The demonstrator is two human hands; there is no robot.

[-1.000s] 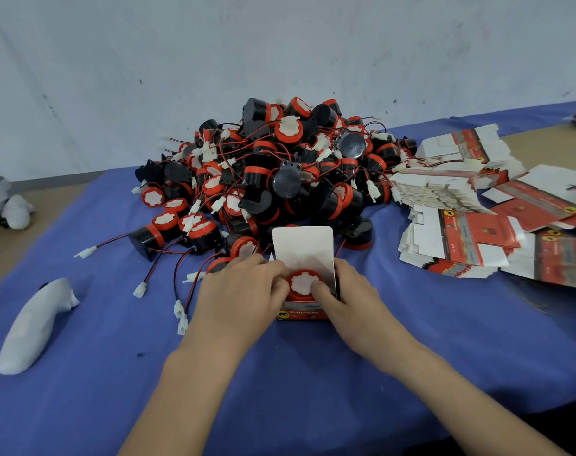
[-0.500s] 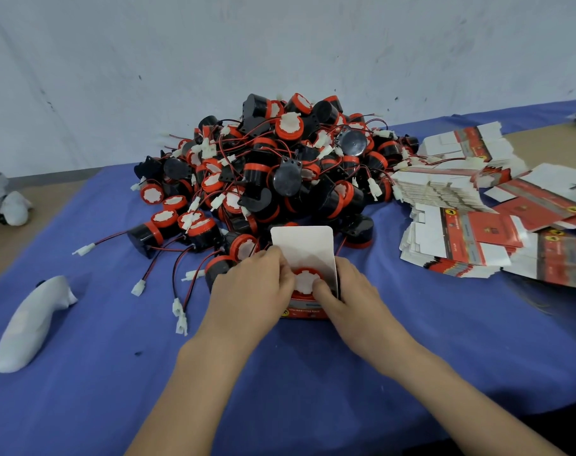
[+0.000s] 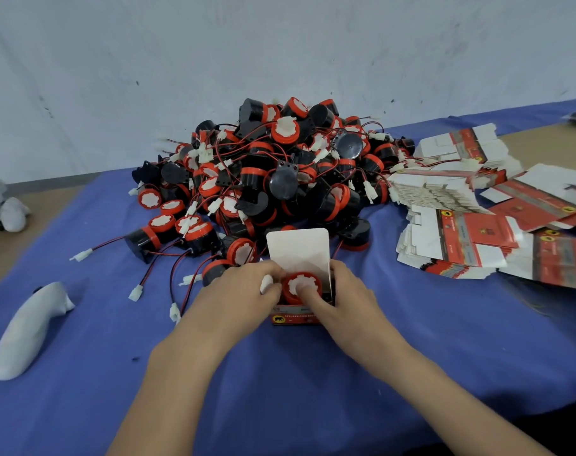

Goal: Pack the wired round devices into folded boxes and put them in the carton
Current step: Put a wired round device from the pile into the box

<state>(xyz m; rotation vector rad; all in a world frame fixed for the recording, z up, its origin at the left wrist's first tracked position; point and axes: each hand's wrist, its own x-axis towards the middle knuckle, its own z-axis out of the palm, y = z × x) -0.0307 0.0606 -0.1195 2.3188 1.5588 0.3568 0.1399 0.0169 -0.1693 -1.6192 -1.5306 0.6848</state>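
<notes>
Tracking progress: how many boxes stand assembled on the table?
1: the open box in front of the pile, a round device inside. Flat boxes lie right; the pile may hide others.

Blue-clothed table (image 3: 411, 357), heap of wired round devices (image 3: 280, 179) (red-capped), flat box blanks (image 3: 454, 241) right, white object (image 3: 26, 330) left

Your left hand (image 3: 240, 292) and right hand (image 3: 351, 296) are bare, forearms (image 3: 168, 383) bare as far as the frame edge at 7 and 4 o'clock; white bit (image 3: 266, 284) at left fingertips, worn or held unclear.
</notes>
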